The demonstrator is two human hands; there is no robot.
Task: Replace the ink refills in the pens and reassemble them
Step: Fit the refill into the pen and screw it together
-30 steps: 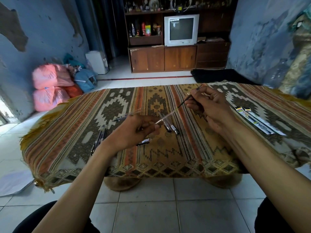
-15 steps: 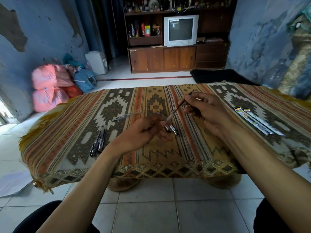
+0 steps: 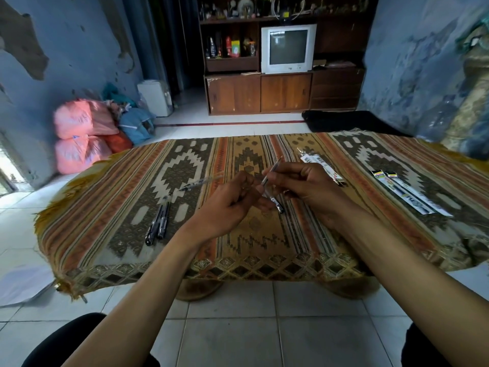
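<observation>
White floor tiles (image 3: pixel 232 308) fill the foreground, below two bare forearms reaching over a low table draped in a woven cloth (image 3: pixel 111 229) striped in orange, brown and cream. The left hand (image 3: pixel 230 205) and right hand (image 3: pixel 307 186) meet above the middle of the cloth, fingers curled, together holding a thin clear pen (image 3: pixel 271 172) that slants up and away from the fingertips; which part each hand grips cannot be made out. Just below the fingers, a short dark pen part (image 3: pixel 277 206) with a metal end shows against the cloth, touching or nearly touching the left fingertips. To the left of the left hand, well apart from it, two or three black pens (image 3: pixel 158 223) lie side by side; another clear pen (image 3: pixel 198 182) lies just beyond the left knuckles. Right of the right hand lie packets of refills: one packet (image 3: pixel 322 165) partly hidden behind the fingers, two more packets (image 3: pixel 407 194) farther off near the cloth's right side. Beyond the table stand pink sacks (image 3: pixel 76 136) against a peeling blue wall (image 3: pixel 66 49), and a wooden cabinet (image 3: pixel 259 94) carrying a grey television (image 3: pixel 288 47).
</observation>
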